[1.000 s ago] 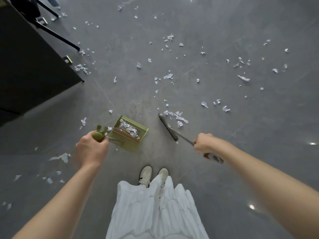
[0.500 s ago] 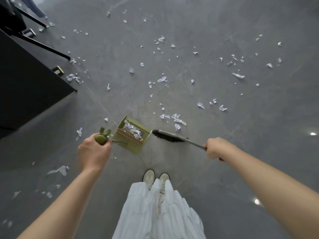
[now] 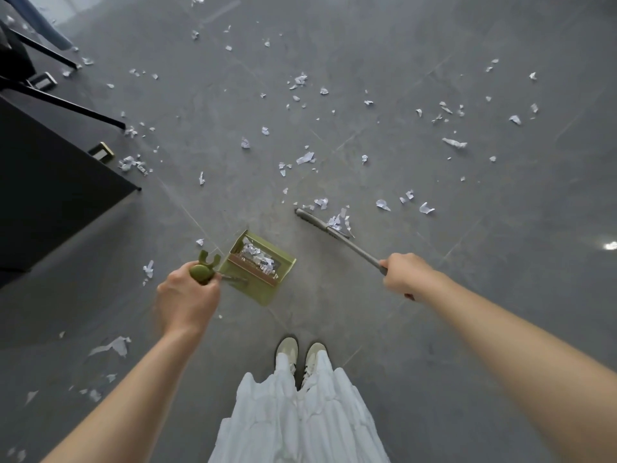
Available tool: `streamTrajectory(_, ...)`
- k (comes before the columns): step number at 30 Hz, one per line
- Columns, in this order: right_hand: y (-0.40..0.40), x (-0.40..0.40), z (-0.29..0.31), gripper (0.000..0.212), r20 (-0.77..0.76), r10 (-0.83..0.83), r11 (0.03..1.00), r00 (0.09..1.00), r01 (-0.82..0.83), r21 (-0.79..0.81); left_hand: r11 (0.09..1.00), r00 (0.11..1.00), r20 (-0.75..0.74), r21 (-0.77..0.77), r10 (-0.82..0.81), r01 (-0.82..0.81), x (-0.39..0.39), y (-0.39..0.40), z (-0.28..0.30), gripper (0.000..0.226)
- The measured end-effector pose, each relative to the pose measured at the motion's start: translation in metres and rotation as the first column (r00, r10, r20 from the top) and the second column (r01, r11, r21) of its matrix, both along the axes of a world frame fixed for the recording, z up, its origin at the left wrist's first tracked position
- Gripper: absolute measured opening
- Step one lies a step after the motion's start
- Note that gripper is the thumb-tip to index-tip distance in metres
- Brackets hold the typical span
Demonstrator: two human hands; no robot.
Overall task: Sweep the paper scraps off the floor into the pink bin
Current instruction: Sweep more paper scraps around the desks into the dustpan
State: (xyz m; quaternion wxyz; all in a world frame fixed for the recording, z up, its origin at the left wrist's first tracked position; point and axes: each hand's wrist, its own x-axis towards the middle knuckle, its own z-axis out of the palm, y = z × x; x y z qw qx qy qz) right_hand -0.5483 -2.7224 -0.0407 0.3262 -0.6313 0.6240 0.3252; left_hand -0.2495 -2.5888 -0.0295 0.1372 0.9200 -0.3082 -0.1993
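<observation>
Since half a second ago the grey long-handled broom (image 3: 329, 231) swung out from the olive-green metal dustpan (image 3: 263, 267), head now among white paper scraps (image 3: 337, 220). Right hand (image 3: 402, 275) fingers curl around its handle; left hand (image 3: 187, 295) grips the dustpan handle. Pink bin out of frame. Black cabinet (image 3: 50, 195) cut off.
</observation>
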Motion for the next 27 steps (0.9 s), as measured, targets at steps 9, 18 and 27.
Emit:
streamTrajectory(9,-0.020,-0.038,0.017,0.039,-0.032,-0.200,0.979,0.979,0.201,0.037,1.000,1.000,-0.001,-0.020,-0.024,0.024,-0.014,-0.031,-0.004,0.013)
streamTrajectory(18,-0.060,-0.049,0.002,0.036,-0.066,-0.462,0.885,0.884,0.465,0.038,0.994,0.994,-0.022,-0.017,-0.108,0.108,-0.009,-0.082,-0.015,0.013)
streamTrajectory(27,-0.123,-0.010,-0.019,0.024,0.046,-0.560,0.825,0.827,0.552,0.120,0.984,0.984,-0.070,0.052,-0.164,0.168,0.016,-0.157,-0.043,0.011)
